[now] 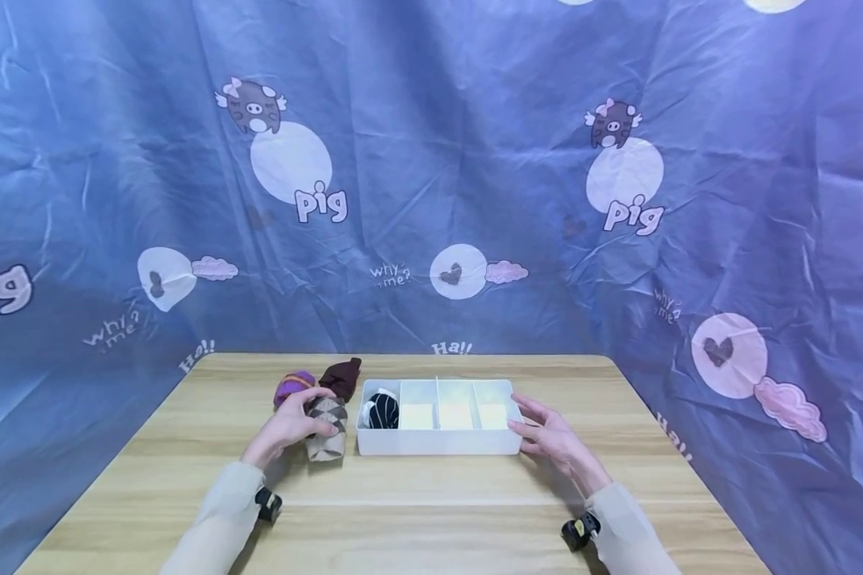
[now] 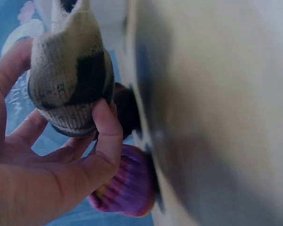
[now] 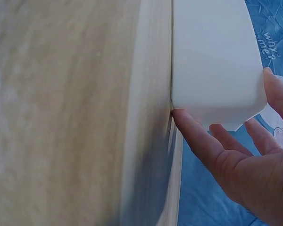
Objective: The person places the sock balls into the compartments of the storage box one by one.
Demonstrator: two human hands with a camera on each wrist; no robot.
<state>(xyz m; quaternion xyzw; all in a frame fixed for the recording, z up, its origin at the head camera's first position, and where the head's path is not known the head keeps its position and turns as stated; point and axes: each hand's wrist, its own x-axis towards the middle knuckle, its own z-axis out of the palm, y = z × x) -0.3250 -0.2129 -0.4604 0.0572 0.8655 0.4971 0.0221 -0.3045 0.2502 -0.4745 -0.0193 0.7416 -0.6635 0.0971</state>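
Note:
My left hand (image 1: 292, 421) pinches a rolled beige sock (image 2: 66, 75) with a dark diamond pattern between thumb and fingers. In the left wrist view the sock is lifted off the tabletop. Behind it lie a purple sock (image 2: 132, 181) with orange stripes and a dark maroon sock (image 1: 340, 378), both bundled. To their right is a white divided box (image 1: 439, 442). Its leftmost compartment holds a black sock (image 1: 383, 410) with white stripes. My right hand (image 1: 555, 439) rests its spread fingertips against the box's right end, thumb at the lower front corner in the right wrist view.
The box has several compartments in a row, split by thin white dividers (image 1: 437, 403). Everything stands on a light wood table (image 1: 431, 519). A blue printed curtain (image 1: 431, 176) hangs behind the table and along its sides.

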